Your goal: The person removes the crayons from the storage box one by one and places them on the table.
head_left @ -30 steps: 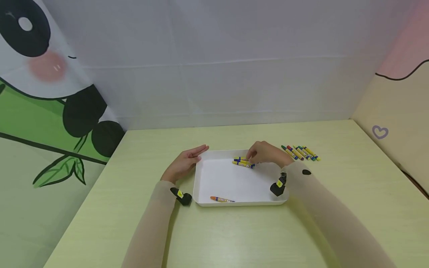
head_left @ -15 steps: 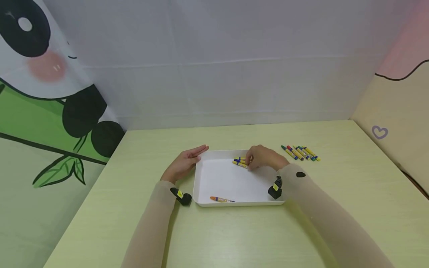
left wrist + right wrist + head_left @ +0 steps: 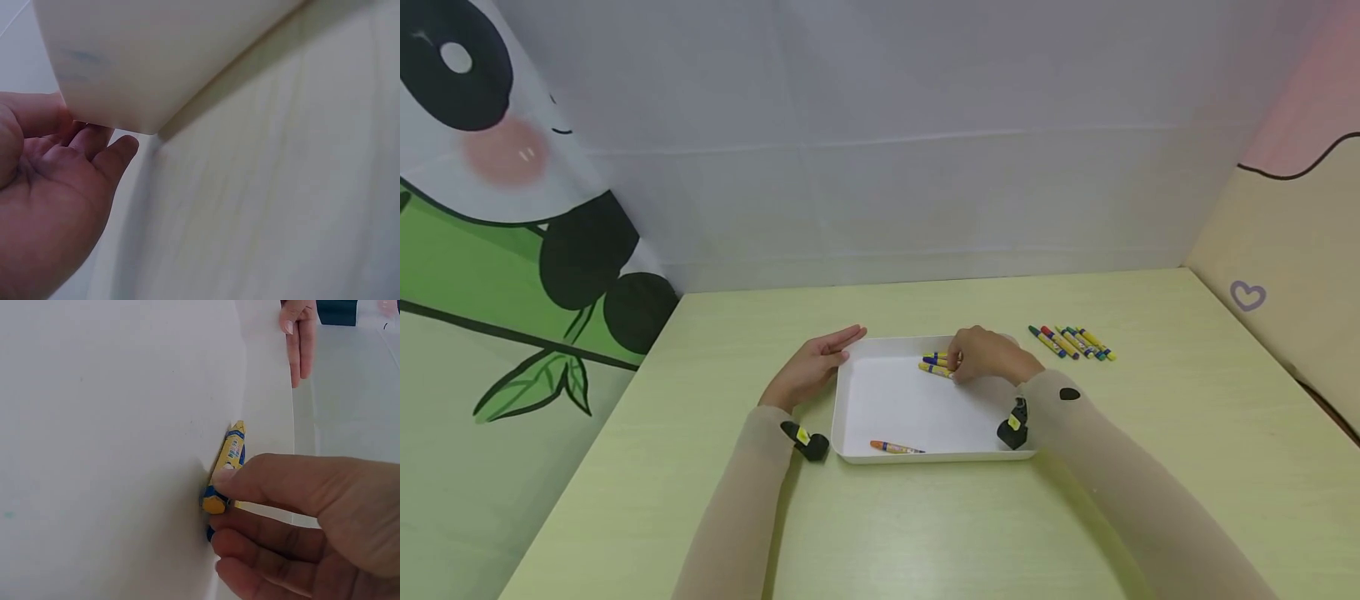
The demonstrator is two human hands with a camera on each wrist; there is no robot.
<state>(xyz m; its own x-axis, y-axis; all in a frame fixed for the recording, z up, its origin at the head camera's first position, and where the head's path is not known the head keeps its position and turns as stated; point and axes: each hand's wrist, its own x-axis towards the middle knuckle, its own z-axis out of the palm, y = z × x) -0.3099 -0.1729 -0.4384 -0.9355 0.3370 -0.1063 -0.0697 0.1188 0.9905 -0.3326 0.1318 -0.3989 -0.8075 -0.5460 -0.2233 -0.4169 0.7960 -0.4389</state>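
Nearest, the left sleeve (image 3: pixel 730 500) and right sleeve (image 3: pixel 1135 475) are stretching forward over the table (image 3: pixel 917 533), slanting inward. An orange crayon (image 3: pixel 895 447) is lying along the near side of the white tray (image 3: pixel 895 408). Farther on, the left hand (image 3: pixel 808 367) is holding the tray's left side, its thumb resting at the rim and its fingers pointing away outside. Across from it, well apart, the right hand (image 3: pixel 988 354) is bending down over the tray's far part, thumb and fingers pinching a yellow crayon (image 3: pixel 228 456). Other crayons (image 3: pixel 932 358) are lying just beyond that one, partly hidden by the fingers. Beyond the tray, to the right, a row of crayons (image 3: pixel 1073 342) is resting on the table.
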